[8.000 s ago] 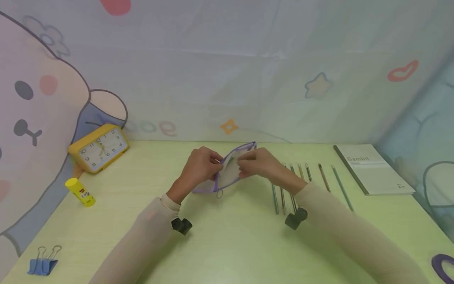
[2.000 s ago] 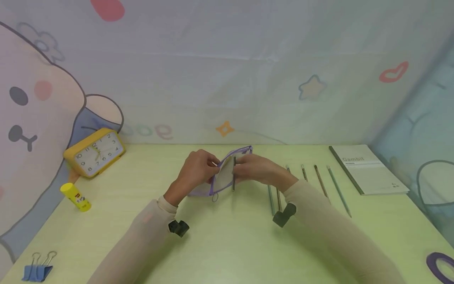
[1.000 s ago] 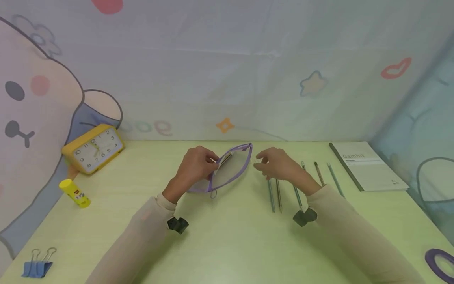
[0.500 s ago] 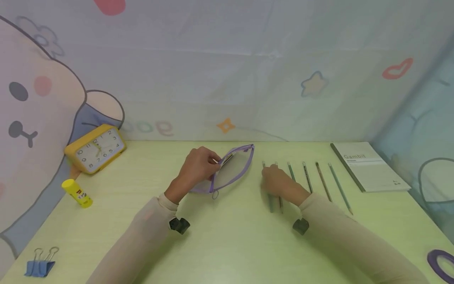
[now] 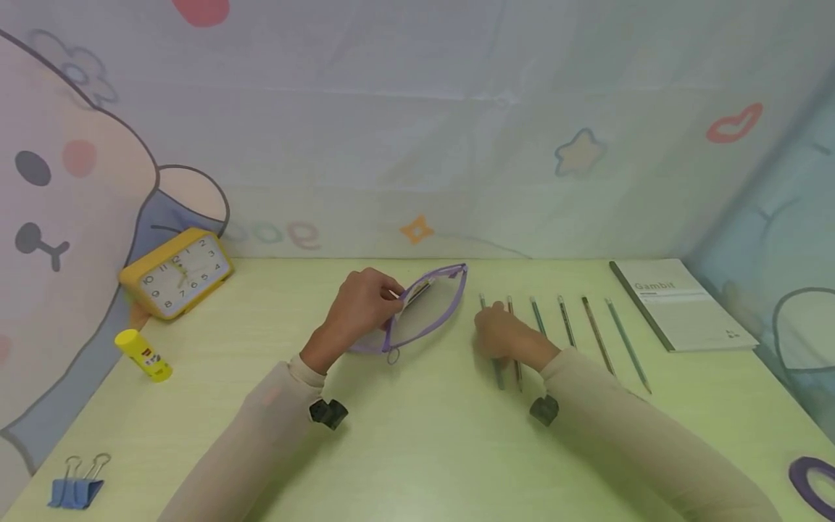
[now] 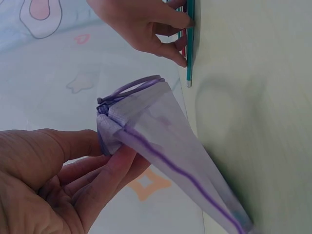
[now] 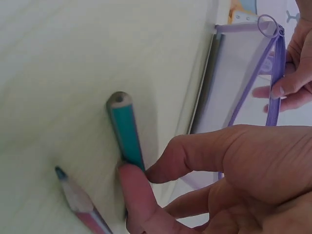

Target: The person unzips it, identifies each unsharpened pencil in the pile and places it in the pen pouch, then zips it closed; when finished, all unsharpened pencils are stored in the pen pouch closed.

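Head view: pencil (image 5: 498, 366) lies lengthwise (tip nearest).

A pale green table (image 5: 417, 464) is backed at 12 o'clock by a pastel cartoon-printed cloth wall (image 5: 417, 145); a bear figure (image 5: 59, 203) is printed at 9 o'clock. Soft, even light is cast throughout.

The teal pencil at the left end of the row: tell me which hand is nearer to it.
Right. The right hand pinches the teal pencil; the left hand holds the purple pouch beside it.
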{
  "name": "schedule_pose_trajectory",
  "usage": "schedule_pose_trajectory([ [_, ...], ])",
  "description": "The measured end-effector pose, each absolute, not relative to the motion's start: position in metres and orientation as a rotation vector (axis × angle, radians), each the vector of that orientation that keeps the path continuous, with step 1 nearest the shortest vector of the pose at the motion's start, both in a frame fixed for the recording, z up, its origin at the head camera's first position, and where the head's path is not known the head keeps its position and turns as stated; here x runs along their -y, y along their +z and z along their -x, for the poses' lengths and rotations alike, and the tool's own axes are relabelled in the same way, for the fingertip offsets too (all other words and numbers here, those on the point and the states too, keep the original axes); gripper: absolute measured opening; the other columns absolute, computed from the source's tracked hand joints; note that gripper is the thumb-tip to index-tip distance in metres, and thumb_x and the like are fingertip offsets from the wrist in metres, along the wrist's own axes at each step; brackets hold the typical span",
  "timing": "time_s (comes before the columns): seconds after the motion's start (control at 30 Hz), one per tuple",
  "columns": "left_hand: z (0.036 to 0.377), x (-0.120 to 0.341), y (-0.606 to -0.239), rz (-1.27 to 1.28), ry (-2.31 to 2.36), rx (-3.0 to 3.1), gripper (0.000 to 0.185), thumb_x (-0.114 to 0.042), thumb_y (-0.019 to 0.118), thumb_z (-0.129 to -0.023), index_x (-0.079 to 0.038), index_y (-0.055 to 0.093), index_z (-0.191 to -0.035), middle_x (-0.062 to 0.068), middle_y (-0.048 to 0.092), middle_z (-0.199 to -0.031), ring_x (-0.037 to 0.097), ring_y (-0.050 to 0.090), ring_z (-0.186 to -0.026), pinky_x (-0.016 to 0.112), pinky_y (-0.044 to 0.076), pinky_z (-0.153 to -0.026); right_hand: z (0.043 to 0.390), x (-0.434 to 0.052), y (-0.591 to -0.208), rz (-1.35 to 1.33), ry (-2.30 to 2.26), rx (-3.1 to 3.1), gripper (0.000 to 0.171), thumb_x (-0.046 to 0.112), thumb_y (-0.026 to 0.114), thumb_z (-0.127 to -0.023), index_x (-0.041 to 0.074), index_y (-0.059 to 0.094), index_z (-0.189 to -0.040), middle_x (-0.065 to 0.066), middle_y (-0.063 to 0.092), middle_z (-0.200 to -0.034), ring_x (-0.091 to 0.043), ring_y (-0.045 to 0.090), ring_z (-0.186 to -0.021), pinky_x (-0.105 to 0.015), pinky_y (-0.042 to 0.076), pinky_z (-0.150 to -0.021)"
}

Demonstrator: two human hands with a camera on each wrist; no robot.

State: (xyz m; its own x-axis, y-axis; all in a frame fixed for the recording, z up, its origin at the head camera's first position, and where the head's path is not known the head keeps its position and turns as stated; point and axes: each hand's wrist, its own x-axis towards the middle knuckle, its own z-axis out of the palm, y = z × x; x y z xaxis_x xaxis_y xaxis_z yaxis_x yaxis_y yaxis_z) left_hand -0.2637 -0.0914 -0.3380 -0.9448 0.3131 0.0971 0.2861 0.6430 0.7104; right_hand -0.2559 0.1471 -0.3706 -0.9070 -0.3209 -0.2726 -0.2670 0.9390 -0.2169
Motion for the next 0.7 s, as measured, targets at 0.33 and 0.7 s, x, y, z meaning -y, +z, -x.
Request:
schedule_pose_trajectory([
  [0.33,0.264,0.09,-0.336,-0.497,1.178,-2.814,0.026,-0.005,0.063,-0.091,0.004,0.074,-0.112,0.021,0.077,-0.1,0.021,0.075,-0.061,0.028,0.06,-0.057,0.259,-0.149,-0.377,0.376,-0.304,-2.792,0.03,-0.004,0.056,-0.085,-0.017,0.055,-0.112,-0.022,0.054,-0.096,-0.031,0.055,-0.083,-0.033,0.058,-0.06],
  [0.7,0.265,0.091,-0.336,-0.485,1.168,-2.82,0.026,-0.005,0.064,-0.091,0.004,0.074,-0.113,0.021,0.077,-0.1,0.02,0.075,-0.06,0.028,0.061,-0.058,0.269,-0.19,-0.347,0.302,-1.102,-2.482,0.075,0.019,0.051,-0.099,-0.007,0.013,-0.159,-0.029,0.05,-0.144,-0.022,0.073,-0.086,-0.056,0.043,-0.113],
])
